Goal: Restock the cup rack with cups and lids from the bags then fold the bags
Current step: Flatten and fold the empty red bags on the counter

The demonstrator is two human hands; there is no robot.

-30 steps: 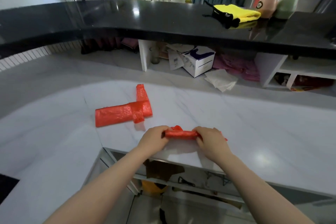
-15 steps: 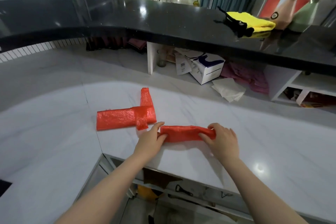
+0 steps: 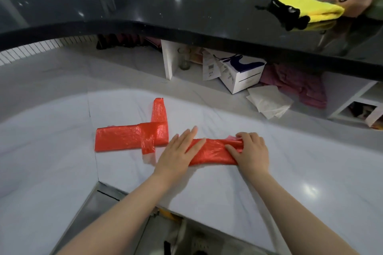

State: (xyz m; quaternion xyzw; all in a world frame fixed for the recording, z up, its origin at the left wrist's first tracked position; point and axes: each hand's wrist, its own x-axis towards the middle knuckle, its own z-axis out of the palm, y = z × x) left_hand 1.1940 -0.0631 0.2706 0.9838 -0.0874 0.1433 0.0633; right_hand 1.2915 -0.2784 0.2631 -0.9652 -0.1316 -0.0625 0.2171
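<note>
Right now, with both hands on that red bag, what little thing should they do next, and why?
Probably fold the strip in half. The left hand presses flat on one end of the red bag, and the right hand grips the other end, which looks bunched. The bag is still a long strip on the white counter, so bringing the right end over to the left would shorten it.
</note>
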